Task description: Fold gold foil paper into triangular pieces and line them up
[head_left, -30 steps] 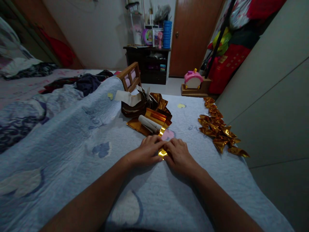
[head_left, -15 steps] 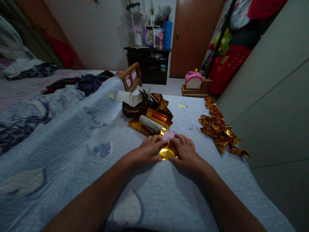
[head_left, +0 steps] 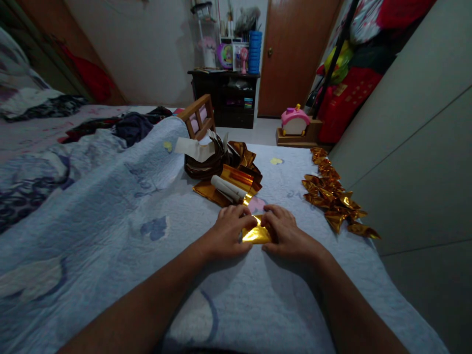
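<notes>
A small folded piece of gold foil paper (head_left: 257, 236) lies flat on the bedspread between my hands. My left hand (head_left: 226, 231) holds its left side, thumb at the near edge and fingers at the far edge. On the right side, my right hand (head_left: 286, 230) grips it likewise, with bent fingers. Just beyond my hands, a loosely curled gold sheet with a white backing (head_left: 230, 189) rests against a pile of dark and gold papers (head_left: 201, 169). Several folded, pointed gold foil pieces (head_left: 334, 201) lie in a row along the right side of the bed.
The pale blue bedspread (head_left: 147, 275) covers the bed under my arms. A wooden rail (head_left: 197, 115) stands behind the paper pile. Rumpled clothes (head_left: 132, 128) lie to the left, and a tall grey cabinet (head_left: 416, 147) borders the right. A pink toy (head_left: 295, 120) sits past the bed's far end.
My fingers and thumbs have shifted along the gold paper's edges. Both thumbs now sit nearer its bottom edge, and more of its flat, shiny face shows.
</notes>
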Demonstrator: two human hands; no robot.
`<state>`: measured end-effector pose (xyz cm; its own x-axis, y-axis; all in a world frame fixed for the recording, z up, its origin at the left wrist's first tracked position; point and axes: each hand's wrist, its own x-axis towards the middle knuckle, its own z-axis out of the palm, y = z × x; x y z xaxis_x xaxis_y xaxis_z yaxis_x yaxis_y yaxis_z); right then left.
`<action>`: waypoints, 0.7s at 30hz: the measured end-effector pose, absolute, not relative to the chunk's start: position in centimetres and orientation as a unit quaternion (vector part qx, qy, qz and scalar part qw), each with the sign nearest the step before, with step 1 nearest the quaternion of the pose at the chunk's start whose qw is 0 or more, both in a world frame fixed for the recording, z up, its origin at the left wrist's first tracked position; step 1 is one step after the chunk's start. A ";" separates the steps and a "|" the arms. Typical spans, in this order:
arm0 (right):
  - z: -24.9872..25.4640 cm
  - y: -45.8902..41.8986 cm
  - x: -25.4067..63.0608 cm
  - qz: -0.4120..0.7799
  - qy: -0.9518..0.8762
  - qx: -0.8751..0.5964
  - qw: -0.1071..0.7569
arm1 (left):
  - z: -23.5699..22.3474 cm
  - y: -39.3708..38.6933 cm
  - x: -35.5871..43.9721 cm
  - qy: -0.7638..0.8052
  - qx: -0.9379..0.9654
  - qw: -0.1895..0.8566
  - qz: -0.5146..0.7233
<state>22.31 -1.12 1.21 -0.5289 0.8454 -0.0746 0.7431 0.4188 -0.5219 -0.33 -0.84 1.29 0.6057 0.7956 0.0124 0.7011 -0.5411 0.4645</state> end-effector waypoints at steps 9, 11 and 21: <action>0.7 -1.1 21.7 0.214 -0.845 -0.464 0.155 | 1.2 -1.6 0.3 0.410 0.887 0.150 0.148; 0.8 -1.1 21.7 0.210 -0.848 -0.460 0.157 | 1.2 -1.4 0.3 0.399 0.890 0.171 0.137; 0.7 -1.3 21.6 0.196 -0.858 -0.450 0.152 | 1.4 -1.5 0.7 0.362 0.902 0.189 0.141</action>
<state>21.64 -1.28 0.67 -0.5483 0.8321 0.0836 0.7131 0.5175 -0.4729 0.70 -1.47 1.38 0.6990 0.7055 0.1168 0.5989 -0.6668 0.4435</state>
